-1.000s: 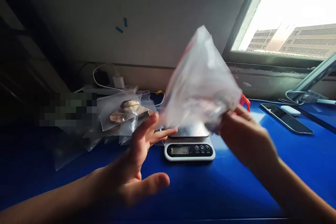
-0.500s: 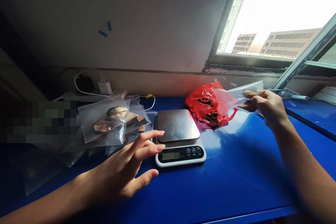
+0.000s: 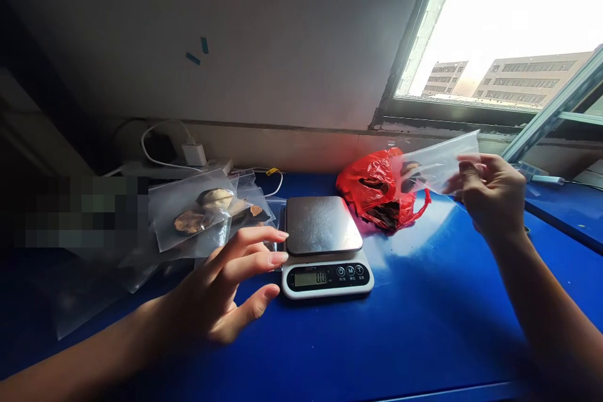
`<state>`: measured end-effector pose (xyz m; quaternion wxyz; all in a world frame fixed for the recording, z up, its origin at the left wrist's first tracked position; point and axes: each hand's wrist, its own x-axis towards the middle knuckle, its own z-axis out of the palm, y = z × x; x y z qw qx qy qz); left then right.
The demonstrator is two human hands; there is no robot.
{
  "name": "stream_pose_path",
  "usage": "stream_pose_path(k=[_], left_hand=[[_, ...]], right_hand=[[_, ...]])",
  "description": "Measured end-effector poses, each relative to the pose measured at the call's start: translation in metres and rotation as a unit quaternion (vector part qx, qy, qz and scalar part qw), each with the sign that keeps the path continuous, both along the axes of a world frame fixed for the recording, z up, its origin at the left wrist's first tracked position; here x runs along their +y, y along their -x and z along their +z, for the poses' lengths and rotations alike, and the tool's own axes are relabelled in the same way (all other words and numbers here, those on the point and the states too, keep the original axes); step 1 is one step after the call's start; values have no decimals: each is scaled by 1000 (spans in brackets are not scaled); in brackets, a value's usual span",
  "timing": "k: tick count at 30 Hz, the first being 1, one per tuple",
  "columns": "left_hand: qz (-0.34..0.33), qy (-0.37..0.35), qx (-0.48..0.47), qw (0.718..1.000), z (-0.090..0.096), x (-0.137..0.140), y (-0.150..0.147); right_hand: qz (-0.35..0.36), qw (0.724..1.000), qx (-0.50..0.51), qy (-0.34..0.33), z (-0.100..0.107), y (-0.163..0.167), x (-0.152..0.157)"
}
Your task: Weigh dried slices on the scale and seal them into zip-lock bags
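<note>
My left hand [image 3: 217, 289] hovers at the left side of a white kitchen scale [image 3: 288, 289], fingers apart and holding nothing. The scale's steel pan [image 3: 323, 224] is bare and its display [image 3: 311, 278] seems to read 0.0. At the right, my right hand [image 3: 497, 191] is closed on a clear plastic bag [image 3: 443, 160], which stretches leftward over a red plastic bag [image 3: 360, 166]. A dark piece [image 3: 411, 169] shows in or behind the clear bag; I cannot tell which. Dark brown dried pieces [image 3: 386, 215] show through openings in the red bag.
Several clear bags [image 3: 164, 226] with brown and pale dried slices [image 3: 189, 222] lie left of the scale on the blue table [image 3: 400, 339]. Behind them are a white charger plug [image 3: 194, 154] and cables. A metal frame bar [image 3: 556, 100] crosses by the window at right.
My right hand has turned, and the clear bag is raised and spread wider over the red bag. Pieces seen at my fingers earlier no longer show there. My left hand stays open, slightly further left.
</note>
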<state>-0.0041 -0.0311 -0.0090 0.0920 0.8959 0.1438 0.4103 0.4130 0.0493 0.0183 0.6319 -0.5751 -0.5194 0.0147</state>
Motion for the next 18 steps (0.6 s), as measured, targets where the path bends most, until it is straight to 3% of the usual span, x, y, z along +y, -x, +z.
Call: stream_pose_path(k=[2,5,8,15,18], left_hand=[[5,-5,7,1000,0,0,0],[12,-21,19,1000,-2,1,0],[17,-25,25,999,-2,1,0],[50,-5,52,997,-1,-1,1],[43,27,72,996,4,-2,-1]], right_hand=[[31,999,8,3,-2,7,1],[95,994,10,59,-9,20,4],[108,990,22,89,-12,23,5],[33,994,107,-4,2,12,2],[-26,993,73,-95,10,23,-10]])
